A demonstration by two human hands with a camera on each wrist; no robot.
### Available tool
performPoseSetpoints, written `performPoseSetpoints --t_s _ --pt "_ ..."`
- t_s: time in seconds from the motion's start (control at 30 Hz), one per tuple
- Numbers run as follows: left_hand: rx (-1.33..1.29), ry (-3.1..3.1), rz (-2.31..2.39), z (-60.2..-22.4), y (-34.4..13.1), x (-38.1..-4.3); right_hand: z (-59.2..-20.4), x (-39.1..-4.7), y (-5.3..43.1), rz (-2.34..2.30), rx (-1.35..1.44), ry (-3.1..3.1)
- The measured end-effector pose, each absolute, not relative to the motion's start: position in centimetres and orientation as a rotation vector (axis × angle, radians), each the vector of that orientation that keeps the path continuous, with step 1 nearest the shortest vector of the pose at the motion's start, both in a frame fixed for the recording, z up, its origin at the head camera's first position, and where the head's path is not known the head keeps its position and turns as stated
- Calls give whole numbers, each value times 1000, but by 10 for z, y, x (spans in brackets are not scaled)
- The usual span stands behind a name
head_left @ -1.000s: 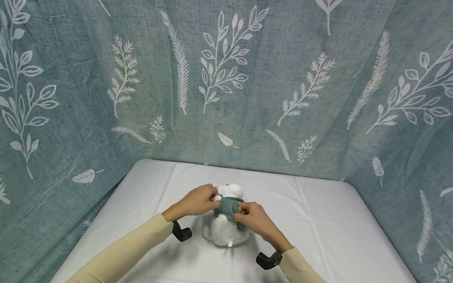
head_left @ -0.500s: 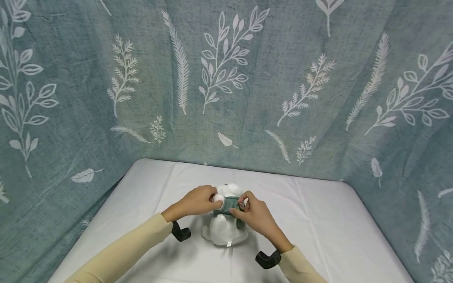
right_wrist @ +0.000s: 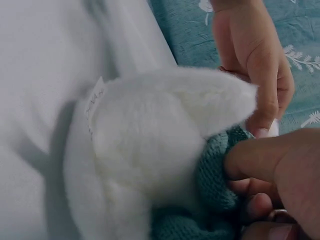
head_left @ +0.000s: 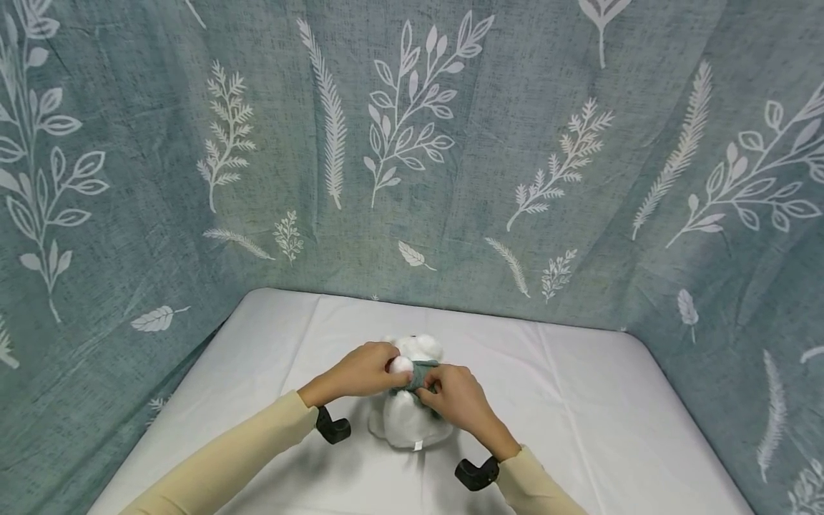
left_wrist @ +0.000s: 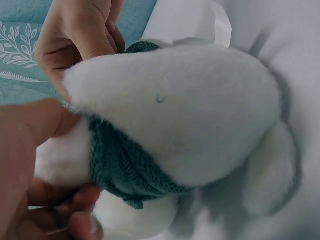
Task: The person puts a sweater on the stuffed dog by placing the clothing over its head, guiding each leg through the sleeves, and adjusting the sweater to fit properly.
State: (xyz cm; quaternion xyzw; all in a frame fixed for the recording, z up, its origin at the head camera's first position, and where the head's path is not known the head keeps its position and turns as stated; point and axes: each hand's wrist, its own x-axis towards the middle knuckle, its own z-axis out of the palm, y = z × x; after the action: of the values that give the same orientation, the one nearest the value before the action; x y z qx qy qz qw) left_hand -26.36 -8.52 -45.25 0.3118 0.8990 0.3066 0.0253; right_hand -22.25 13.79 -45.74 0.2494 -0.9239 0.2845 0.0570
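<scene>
A white plush toy (head_left: 412,422) lies on the white-covered table, with a teal-green knitted garment (head_left: 421,373) around its upper part. My left hand (head_left: 365,368) grips the plush toy by a white limb, with thumb and fingers on either side. In the left wrist view, the garment's edge (left_wrist: 98,150) lies right beside those fingers. From the other side, my right hand (head_left: 460,397) pinches the knit. The right wrist view shows its thumb and fingers on a bunched fold (right_wrist: 220,170). Much of the toy's head is behind the hands in the wrist views.
A white cloth covers the table (head_left: 579,400). Blue-green curtains (head_left: 412,157) with white leaf prints stand around its back and sides. A small white tag (head_left: 418,445) sticks out from the toy's near end. Black wrist cameras (head_left: 478,473) hang below both wrists.
My right hand rose slightly with its fingers shifting on the knit, then came lower and a little left. The green knit now looks narrower and more bunched. The left hand has barely moved.
</scene>
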Motion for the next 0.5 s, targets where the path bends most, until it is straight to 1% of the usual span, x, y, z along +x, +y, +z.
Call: performPoseSetpoints --t_s 0.13,0.3,0.5 --pt "939 2818 987 -452 -86 -269 -455 -221 143 833 800 -2806" --pt "834 2762 1128 -455 -91 -276 -456 -220 150 799 829 -2862" --pt "744 2715 1146 -458 -88 -274 -454 -219 149 852 752 -2877"
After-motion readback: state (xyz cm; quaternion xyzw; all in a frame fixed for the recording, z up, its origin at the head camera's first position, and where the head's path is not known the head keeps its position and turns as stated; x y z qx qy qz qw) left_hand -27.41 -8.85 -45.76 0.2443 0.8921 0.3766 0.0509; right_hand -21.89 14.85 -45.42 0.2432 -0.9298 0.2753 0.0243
